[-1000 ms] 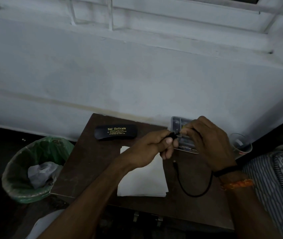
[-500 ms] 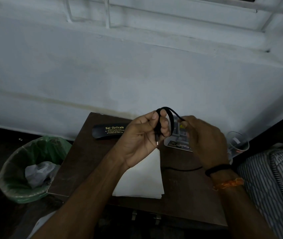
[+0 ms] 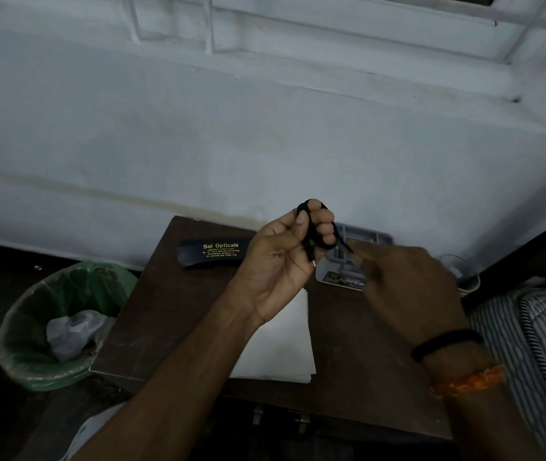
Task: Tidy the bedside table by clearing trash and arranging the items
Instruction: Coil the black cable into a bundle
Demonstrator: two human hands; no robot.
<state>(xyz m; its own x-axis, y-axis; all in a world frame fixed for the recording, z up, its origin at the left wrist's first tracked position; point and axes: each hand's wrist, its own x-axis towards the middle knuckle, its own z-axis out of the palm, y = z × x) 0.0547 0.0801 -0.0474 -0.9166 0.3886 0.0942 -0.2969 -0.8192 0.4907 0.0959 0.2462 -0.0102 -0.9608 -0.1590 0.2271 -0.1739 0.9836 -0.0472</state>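
Cable slack is off the bedside table now, coiled in my left hand, fingers curled round the black cable. Right hand pinches the tail. Light, limp, springy; hold the bundle's middle.

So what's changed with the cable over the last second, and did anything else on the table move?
The black cable, which trailed in a loop across the table, is now off it, coiled round the left hand's fingers. The left hand rose, palm turned toward the camera; the right hand pinches the free end. The spectacle case, white paper, grey tray and bin stayed put.
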